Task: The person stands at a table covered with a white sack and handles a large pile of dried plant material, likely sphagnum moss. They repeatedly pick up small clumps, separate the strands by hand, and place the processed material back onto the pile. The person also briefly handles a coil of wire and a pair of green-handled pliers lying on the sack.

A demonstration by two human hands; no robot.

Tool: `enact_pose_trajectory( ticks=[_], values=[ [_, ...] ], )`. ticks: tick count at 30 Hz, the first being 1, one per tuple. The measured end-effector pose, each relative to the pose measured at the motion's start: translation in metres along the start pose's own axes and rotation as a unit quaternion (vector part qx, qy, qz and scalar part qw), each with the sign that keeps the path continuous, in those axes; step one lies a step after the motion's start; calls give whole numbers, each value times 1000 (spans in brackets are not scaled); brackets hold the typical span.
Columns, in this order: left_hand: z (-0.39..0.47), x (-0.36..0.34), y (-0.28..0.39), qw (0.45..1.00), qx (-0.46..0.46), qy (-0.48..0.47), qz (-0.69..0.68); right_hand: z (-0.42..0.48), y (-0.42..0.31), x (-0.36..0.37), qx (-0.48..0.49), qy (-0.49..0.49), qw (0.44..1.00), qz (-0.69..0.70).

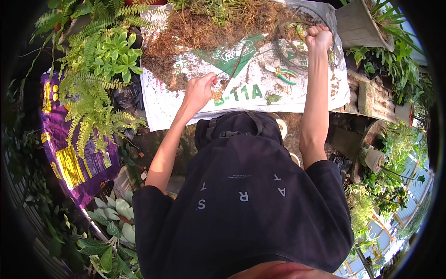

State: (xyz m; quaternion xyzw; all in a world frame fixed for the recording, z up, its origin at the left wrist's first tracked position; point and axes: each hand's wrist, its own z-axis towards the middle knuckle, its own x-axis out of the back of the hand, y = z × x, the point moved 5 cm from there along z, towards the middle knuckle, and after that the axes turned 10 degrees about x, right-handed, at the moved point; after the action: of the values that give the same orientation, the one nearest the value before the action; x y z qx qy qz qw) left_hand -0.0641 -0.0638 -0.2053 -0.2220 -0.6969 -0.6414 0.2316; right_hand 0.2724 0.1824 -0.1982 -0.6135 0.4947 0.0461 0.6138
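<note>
My left hand [199,90] is over the white woven sack [160,111], its fingers pinched on the end of a thin wire [223,72]. At the upper right, my right hand [318,37] is closed in a fist at the edge of a loose coil of thin wire [278,45]; what lies inside the fist is hidden. Between the hands, nearer the right forearm, pliers with green and yellow handles [286,75] rest on the sack. Brown root-like fibre [209,29] covers the sack's far part. A green leaf [273,98] lies near its front edge.
Ferns [94,94] and a variegated leafy plant [118,55] crowd the left side, beside a purple plastic bag [66,139]. A grey planter [360,26] stands at the upper right. Small pots [374,160] and more plants are lower on the right.
</note>
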Motion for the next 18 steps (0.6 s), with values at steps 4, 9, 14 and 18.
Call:
enact_pose_trajectory(
  ticks=[4, 9, 14, 18],
  values=[
    [3, -6, -6, 999, -28, -29, 32, 20, 3, 27, -42, 0, 999, 8],
    [10, -4, -19, 993, 35, -93, 63, 41, 14, 64, -24, 22, 999, 0],
    [18, -14, -33, 990, 61, -109, 62, 66, 30, 94, -31, 64, 997, -3],
    [25, -25, -43, 991, 80, -111, 12, 95, 35, 111, -46, 48, 998, -6]
  ],
)
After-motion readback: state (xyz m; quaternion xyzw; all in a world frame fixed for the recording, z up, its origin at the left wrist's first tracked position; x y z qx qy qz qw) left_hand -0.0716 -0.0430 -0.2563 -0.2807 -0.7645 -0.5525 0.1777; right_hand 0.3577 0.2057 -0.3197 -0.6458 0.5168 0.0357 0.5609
